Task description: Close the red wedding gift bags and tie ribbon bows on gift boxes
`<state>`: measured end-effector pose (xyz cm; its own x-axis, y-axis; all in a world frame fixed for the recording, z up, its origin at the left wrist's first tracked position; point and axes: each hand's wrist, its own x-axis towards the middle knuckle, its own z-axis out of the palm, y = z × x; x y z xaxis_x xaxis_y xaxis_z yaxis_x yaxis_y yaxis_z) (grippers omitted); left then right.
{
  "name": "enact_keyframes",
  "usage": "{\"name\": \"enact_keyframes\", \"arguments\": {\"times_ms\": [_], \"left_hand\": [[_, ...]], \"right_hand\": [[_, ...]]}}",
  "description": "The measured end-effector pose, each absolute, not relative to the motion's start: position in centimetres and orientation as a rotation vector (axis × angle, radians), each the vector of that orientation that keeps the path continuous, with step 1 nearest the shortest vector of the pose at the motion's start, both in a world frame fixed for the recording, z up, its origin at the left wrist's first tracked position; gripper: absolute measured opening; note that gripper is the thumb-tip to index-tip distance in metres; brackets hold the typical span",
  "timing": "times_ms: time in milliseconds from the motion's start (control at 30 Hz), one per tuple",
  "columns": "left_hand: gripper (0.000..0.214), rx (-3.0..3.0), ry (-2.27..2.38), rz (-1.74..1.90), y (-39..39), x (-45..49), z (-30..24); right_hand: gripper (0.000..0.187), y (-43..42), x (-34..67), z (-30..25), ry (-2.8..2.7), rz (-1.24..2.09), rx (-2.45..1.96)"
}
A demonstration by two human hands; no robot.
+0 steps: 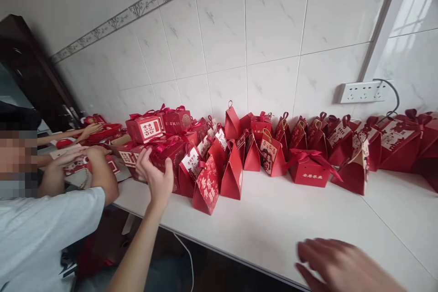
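Note:
My left hand (155, 178) is raised at the near side of the stacked red gift boxes, its fingers and thumb apart and nothing in its grasp. Whether it touches the dark red box (169, 157) behind it I cannot tell. Beside it stand a patterned red pointed box (206, 189) and a plain red pointed box (232, 178). Over the white tabletop (267, 223), near its front edge, my right hand (337, 260) is slightly blurred and holds nothing, thumb apart from the fingers. Beyond it sits a ribboned red box (310, 171) with gold characters.
Several more red boxes (342, 137) line the tiled wall. A power strip (363, 92) with a black cable is fixed above them. To the left, a person in a grey shirt (51, 223) works at the table; another arm reaches towards a red basket (106, 131).

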<state>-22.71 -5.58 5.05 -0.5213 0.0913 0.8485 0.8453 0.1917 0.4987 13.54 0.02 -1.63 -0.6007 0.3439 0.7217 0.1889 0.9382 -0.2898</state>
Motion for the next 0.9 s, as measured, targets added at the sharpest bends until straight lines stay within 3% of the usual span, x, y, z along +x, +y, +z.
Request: {"name": "enact_keyframes", "arguments": {"times_ms": [67, 133, 367, 633, 733, 900], "left_hand": [[0.058, -0.915, -1.988, -1.252, -5.6, -24.1, 6.1], [0.06, -0.951, -2.185, -1.14, -5.6, -24.9, 6.3], [0.049, -0.922, -2.17, -1.129, -5.3, -25.3, 3.7], [0.043, -0.931, -1.867, -1.338, -5.6, -25.3, 1.4], [0.051, -0.889, -1.781, -1.392, -6.3, -25.2, 1.1], [0.087, -0.842, -1.44, -1.527, -9.0, -23.6, 4.4]], "right_hand": [[0.021, -0.1, 10.4, -1.4, -2.515, -0.046, -0.256], [0.019, -0.7, 7.3, -1.4, -2.679, -0.102, -0.326], [0.024, -0.5, 4.2, -3.1, -2.755, 0.207, -0.587], [0.027, 0.8, 9.4, -7.2, -2.27, 0.7, -0.787], [0.027, 0.6, 9.9, -7.7, -2.223, 0.804, -0.789], [0.028, 0.8, 9.8, -7.6, -2.19, 0.912, -0.784]]}}
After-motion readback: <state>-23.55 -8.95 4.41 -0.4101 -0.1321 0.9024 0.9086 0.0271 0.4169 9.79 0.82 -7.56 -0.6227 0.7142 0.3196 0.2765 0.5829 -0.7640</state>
